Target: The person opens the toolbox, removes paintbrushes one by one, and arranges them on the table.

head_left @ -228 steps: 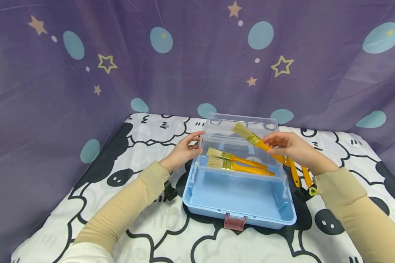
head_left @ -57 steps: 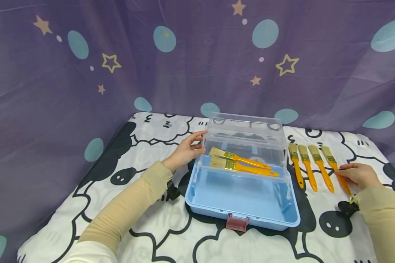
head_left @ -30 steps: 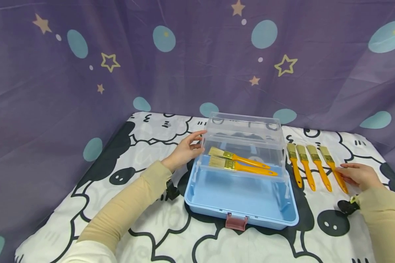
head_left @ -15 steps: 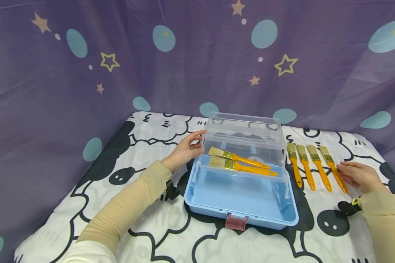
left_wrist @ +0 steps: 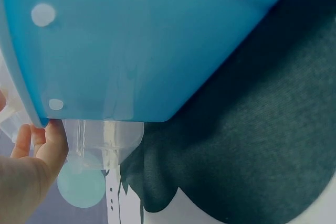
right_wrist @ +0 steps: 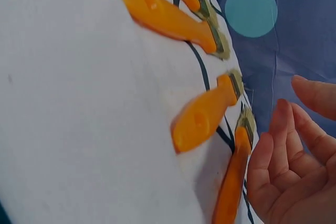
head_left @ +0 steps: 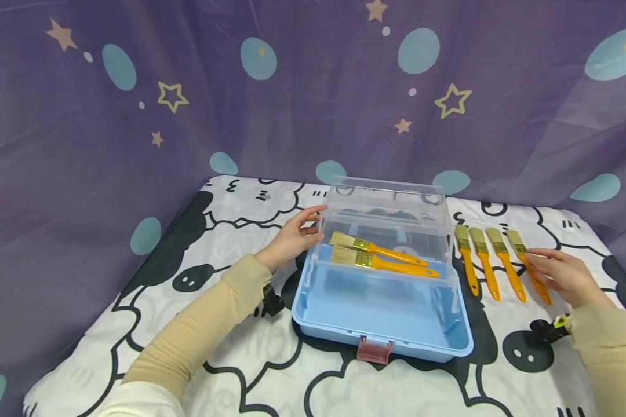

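A light blue box (head_left: 375,341) stands with its clear lid (head_left: 386,200) raised. My left hand (head_left: 288,240) holds the lid at its left edge, thumb and fingers apart; in the left wrist view the hand (left_wrist: 31,171) is partly hidden by the blue wall. Two paintbrushes with orange handles lie inside at the back, the front paintbrush (head_left: 401,267) in front of the rear paintbrush (head_left: 396,255). Several more lie in a row to the right. My right hand (head_left: 566,272) is above the rightmost paintbrush (head_left: 539,286); in the right wrist view its relaxed fingers (right_wrist: 280,129) hold nothing.
A white cloth with black cloud and sheep drawings (head_left: 229,376) covers the table. Purple curtains (head_left: 313,104) hang behind and at the left. The box has a dark red latch (head_left: 374,350) in front. Black wrist cameras (head_left: 273,301) sit at both cuffs.
Earlier my right hand carried a paintbrush above the box; later it touched the rightmost paintbrush in the row. It has let go and shifted slightly away from me. My left hand has stayed put.
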Demonstrator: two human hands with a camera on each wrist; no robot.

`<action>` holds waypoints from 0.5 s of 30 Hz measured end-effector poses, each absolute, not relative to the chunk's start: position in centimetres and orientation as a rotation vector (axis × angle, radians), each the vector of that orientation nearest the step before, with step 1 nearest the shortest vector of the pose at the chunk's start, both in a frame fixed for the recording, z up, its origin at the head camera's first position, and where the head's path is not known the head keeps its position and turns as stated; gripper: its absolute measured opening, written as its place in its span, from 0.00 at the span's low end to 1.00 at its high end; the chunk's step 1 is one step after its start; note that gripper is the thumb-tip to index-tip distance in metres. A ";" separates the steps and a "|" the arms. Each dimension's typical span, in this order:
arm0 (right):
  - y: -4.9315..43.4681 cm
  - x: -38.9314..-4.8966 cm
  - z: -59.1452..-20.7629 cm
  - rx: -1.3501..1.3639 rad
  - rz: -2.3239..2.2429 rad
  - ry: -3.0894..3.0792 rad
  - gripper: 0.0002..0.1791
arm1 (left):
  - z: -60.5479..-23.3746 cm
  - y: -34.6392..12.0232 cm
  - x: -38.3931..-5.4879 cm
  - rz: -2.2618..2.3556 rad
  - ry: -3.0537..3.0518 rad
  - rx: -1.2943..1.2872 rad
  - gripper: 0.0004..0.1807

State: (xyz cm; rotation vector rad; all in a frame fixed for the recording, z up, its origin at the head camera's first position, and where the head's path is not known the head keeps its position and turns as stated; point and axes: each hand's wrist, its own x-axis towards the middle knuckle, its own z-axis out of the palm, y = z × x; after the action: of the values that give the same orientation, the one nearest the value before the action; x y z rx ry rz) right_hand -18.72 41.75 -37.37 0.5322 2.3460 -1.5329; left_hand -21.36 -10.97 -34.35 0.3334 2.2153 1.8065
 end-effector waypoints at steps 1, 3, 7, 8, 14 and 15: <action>41.5 -18.7 -37.3 0.502 -1.525 2.356 0.36 | -34.4 -11.0 -21.4 1.804 2.217 0.333 0.33; 41.1 -18.7 -37.2 0.459 -1.532 2.357 0.38 | -34.4 -11.0 -21.3 1.798 2.223 0.330 0.33; 40.2 -18.6 -37.1 0.438 -1.572 2.324 0.33 | -34.5 -11.0 -21.2 1.794 2.225 0.314 0.33; 40.0 -18.6 -37.0 0.442 -1.584 2.315 0.27 | -34.5 -11.0 -21.2 1.795 2.223 0.312 0.33; 38.7 -18.5 -37.0 0.388 -1.770 2.200 0.05 | -34.2 -10.9 -21.3 1.797 2.217 0.305 0.33; 38.5 -18.5 -37.0 0.371 -1.802 2.179 0.06 | -34.1 -10.9 -21.3 1.793 2.221 0.302 0.33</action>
State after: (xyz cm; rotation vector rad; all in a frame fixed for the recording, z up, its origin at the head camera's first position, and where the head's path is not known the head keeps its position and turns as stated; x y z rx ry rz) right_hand -18.53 38.52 -37.03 0.3706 2.1793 -1.8018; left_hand -21.32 -10.90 -34.13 0.3020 2.2208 1.7933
